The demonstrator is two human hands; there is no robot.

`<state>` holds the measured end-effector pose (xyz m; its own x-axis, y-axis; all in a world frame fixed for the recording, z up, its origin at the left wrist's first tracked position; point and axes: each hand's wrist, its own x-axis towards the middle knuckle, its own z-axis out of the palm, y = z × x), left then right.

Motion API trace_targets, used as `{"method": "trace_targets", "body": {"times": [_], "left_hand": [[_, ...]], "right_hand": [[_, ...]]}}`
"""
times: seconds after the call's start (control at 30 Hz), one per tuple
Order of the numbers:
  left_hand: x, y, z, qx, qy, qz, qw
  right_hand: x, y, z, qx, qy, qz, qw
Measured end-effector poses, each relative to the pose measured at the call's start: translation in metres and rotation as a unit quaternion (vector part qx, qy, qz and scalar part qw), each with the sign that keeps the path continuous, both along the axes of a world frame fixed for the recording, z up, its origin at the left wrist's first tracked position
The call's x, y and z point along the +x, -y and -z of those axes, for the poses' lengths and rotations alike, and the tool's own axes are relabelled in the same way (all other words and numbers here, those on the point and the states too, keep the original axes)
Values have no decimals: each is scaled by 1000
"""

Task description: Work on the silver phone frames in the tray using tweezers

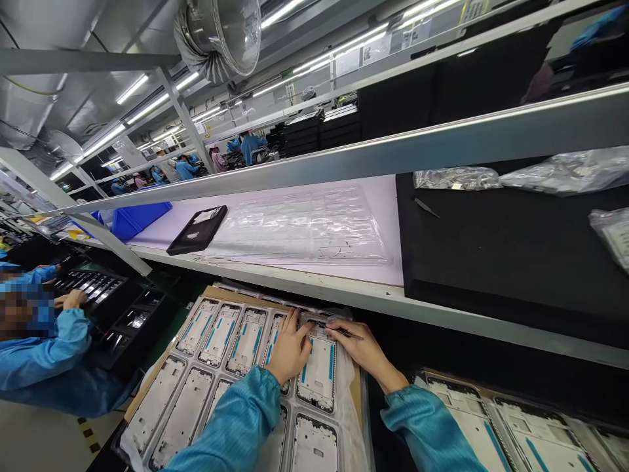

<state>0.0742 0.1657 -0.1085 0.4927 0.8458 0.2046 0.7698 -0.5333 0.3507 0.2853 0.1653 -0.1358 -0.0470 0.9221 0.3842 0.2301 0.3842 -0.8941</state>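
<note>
A clear plastic tray (289, 408) holds several phone middle frames in rows, pale metal plates with dark edges. Those in the far row carry blue strips. My left hand (289, 347) rests over the far row, fingers apart, its thumb and fingertips by the top of the rightmost phone frame (317, 373). Pinched in my right hand (361, 347) are slim dark tweezers (348, 333), by the top right corner of that same frame. Their tips are too small to make out. In the near row, my left sleeve covers some of the frames.
A shelf (304, 278) runs above the tray, bearing clear plastic sheets (304, 226), a black tray (196, 229) and a black mat (511, 242) with plastic bags. More phone frames (462, 406) lie at lower right. A co-worker in blue (44, 354) sits at left.
</note>
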Motion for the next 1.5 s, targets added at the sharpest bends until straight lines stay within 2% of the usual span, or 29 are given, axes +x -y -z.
{"method": "trace_targets", "body": {"times": [0.4,0.83,1.23,1.5], "left_hand": [[0,-1,2,-3,2,-1,1000],[-1,-1,0,-8,10,-3,1000],[1,-1,3,-12,20,-13,1000],[0,0,1,-19,20,-10,1000]], "right_hand": [[-3,2,3,-58,-41,17,997],[-4,5,0,-5,-30,21,999],[-5,4,5,-38,-22,43,998],[-7,8,7,3,-13,55,998]]}}
